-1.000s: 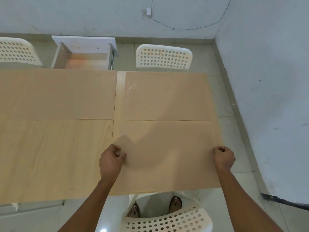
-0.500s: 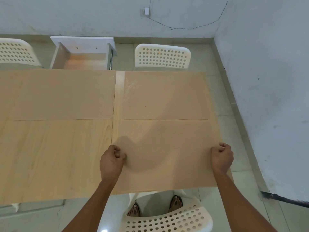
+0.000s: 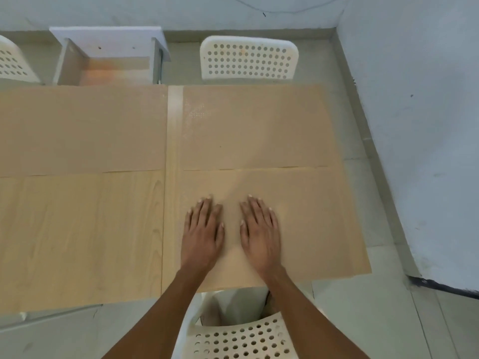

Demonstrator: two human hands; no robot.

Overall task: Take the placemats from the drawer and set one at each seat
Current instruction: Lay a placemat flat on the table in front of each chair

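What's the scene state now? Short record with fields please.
left hand: flat, palm down on near right mat
right hand: flat, palm down on the same mat
mats laid: three visible; far right mat, far left mat
bare spot: near left of table
drawer: open beyond the table
chairs: far chair, near chair

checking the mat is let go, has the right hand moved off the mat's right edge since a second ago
Yes. The right hand has moved left from the near placemat's right edge to its middle, now lying flat and open beside the left hand.
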